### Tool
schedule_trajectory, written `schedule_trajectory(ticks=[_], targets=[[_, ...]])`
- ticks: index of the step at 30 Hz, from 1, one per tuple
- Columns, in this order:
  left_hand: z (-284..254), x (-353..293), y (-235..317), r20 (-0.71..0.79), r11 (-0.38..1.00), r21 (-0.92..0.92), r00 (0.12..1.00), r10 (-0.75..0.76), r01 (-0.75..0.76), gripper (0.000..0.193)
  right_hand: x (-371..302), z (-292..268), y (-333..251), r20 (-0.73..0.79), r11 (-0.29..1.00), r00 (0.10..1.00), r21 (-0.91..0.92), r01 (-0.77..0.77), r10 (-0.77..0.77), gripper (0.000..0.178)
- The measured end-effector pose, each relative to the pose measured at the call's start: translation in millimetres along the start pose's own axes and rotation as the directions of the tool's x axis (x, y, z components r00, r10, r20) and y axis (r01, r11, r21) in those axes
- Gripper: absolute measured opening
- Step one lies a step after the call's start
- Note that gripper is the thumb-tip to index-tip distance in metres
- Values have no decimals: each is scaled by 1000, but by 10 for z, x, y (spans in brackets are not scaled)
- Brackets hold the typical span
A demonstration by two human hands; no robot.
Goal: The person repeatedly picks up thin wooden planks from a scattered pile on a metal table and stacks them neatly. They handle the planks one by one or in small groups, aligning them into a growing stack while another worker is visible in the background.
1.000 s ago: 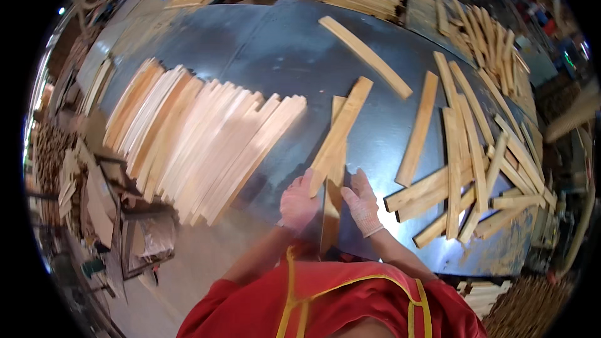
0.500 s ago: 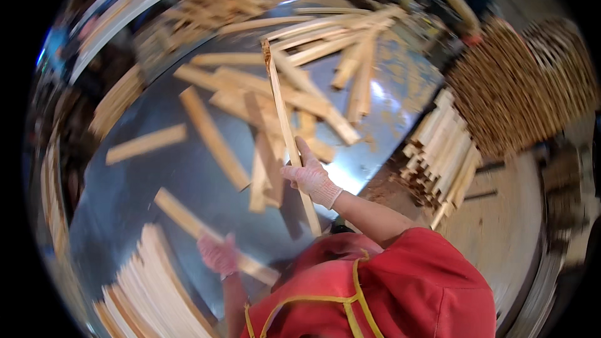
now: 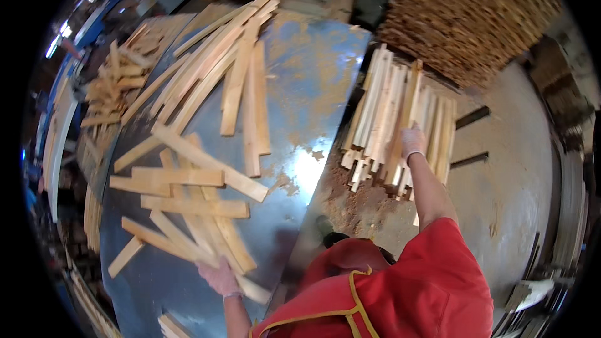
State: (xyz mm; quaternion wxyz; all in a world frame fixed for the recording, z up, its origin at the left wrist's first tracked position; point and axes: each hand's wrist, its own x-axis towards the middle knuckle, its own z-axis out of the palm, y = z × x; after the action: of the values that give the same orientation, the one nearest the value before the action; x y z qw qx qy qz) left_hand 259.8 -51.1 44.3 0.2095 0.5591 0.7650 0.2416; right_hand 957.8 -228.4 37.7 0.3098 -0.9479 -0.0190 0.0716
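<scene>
My right hand (image 3: 413,139), in a pale work glove, is closed on a wooden strip (image 3: 410,97) lying along the top of a stack of strips (image 3: 375,103) to the right of the metal table. At the table's near edge my left hand (image 3: 219,277), in a pinkish glove, grips another wooden strip (image 3: 253,290); its fingers are partly hidden and slightly blurred. Several loose strips (image 3: 194,206) lie crossed on the table just beyond the left hand.
Longer strips (image 3: 213,66) fan across the far part of the metal table (image 3: 294,100). A tall, dense wood stack (image 3: 463,19) stands at the far right. Short offcuts (image 3: 119,81) are heaped at the far left. Strip ends (image 3: 172,325) show at the lower edge.
My right hand has carried its strip from above the table rightward to the side stack. My view has turned right. The left hand stays low at the near edge with a strip.
</scene>
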Motion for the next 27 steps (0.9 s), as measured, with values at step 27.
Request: schedule_trajectory(ticks=[27], targets=[[-1768, -1107, -1645, 496, -22, -865, 845, -198, 502, 74, -5163, 2018, -2594, 666, 222, -36, 299, 928, -745, 77]])
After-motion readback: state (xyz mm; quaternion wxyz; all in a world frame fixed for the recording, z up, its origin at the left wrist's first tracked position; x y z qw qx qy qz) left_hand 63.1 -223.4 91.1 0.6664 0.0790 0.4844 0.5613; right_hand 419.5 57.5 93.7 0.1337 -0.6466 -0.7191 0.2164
